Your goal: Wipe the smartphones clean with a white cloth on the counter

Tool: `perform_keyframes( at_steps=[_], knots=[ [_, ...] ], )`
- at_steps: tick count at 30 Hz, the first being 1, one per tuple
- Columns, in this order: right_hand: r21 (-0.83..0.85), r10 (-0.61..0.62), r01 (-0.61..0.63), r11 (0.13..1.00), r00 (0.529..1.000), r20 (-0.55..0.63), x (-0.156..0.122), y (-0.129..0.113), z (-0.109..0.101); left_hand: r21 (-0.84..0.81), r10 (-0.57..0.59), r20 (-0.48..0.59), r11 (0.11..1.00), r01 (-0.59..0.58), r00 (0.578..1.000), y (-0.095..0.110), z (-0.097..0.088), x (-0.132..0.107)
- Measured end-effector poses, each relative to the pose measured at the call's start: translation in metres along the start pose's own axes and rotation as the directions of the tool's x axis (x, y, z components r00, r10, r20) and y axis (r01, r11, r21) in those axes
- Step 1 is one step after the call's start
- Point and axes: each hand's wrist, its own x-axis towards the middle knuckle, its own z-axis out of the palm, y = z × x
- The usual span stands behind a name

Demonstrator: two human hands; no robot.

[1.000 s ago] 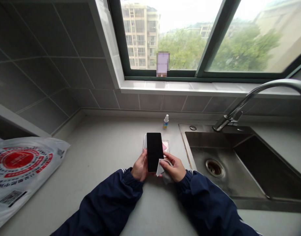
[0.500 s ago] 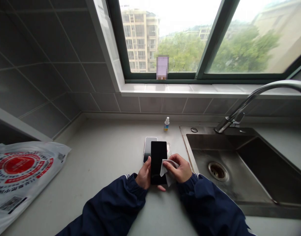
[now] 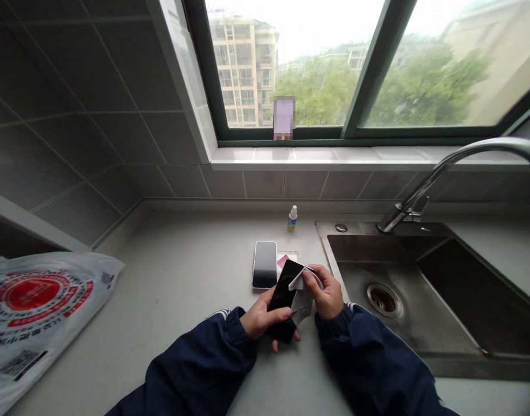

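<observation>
The left hand [image 3: 261,320] is curled around a slim black smartphone [image 3: 283,296], holding it tilted above the pale stone surface [image 3: 182,271], with its lower end partly hidden by the fingers. The right hand [image 3: 328,292] is closed, pinching a crumpled white cloth [image 3: 302,299] against the phone's upper edge. Just beyond the black smartphone, a second smartphone [image 3: 265,264] lies flat, beside a clear plastic tray [image 3: 288,255] holding a partly hidden pink piece [image 3: 283,261]. To its right is a stainless steel sink [image 3: 377,248] with a round drain [image 3: 383,299] and curved chrome faucet [image 3: 447,173]; to its left, a white plastic bag with red print [image 3: 37,300]. Farther back stands a small white-capped bottle [image 3: 293,219], and a pixelated lilac object [image 3: 284,118] at the window is too blurred to name.
</observation>
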Motion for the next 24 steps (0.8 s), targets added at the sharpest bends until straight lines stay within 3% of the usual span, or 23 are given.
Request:
perform_keyframes(
  at_steps=[6, 16, 24],
  knots=[
    [0.074, 0.03, -0.031, 0.997, 0.999, 0.016, -0.008, -0.01, 0.003, 0.081, -0.023, 0.065, 0.997, 0.018, 0.998, 0.001, 0.002, -0.002],
    [0.161, 0.071, -0.085, 0.983, 0.993, 0.092, -0.009, -0.004, 0.01, 0.059, -0.034, 0.025, 0.998, 0.032, 0.999, 0.0, 0.001, -0.002],
    [0.211, 0.026, -0.061, 0.976, 0.986, 0.167, -0.013, 0.01, 0.019, 0.052, 0.007, -0.145, 0.999, 0.001, 0.989, -0.005, 0.004, 0.001]
  ],
)
